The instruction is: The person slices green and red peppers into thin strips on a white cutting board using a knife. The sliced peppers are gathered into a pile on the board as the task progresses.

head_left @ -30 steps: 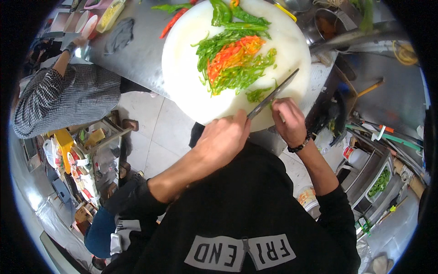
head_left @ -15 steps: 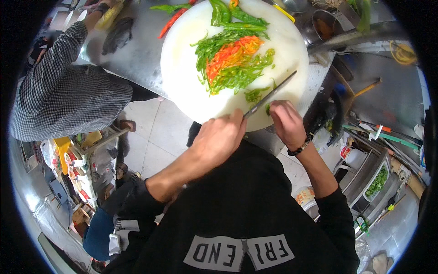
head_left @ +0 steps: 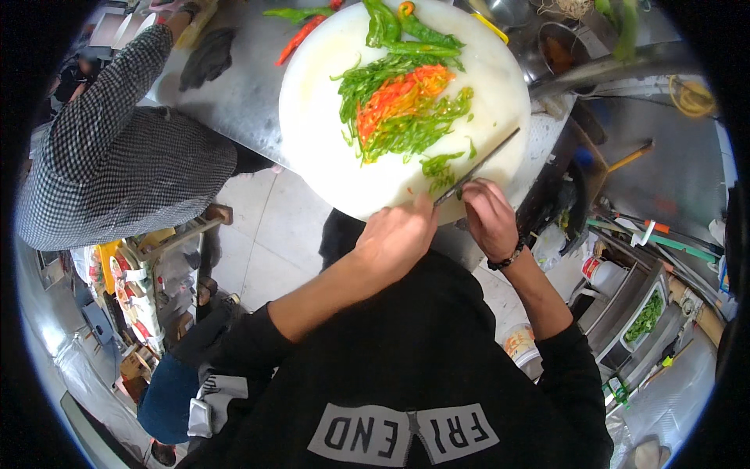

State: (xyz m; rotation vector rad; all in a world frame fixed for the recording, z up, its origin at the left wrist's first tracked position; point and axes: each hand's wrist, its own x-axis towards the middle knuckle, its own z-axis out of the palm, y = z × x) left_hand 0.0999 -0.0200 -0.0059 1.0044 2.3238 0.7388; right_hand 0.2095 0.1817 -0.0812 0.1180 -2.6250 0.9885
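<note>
On the round white board (head_left: pixel 312 133), near its lower edge, the left hand (head_left: pixel 397 234) gripped a knife (head_left: pixel 478 166), and the right hand (head_left: pixel 491 215) pinched a mostly hidden green pepper piece (head_left: pixel 459 194) beside the blade. Step in hand, as judged: slicing. Next move seemed to call for short strokes, fingertips tucked back. Shredded peppers (head_left: pixel 398 98) lay beyond the blade. Board's rim ran close by both hands, leaving little margin; widest bare surface lay left of the shreds, with metal bench (head_left: pixel 254 86) past it.
</note>
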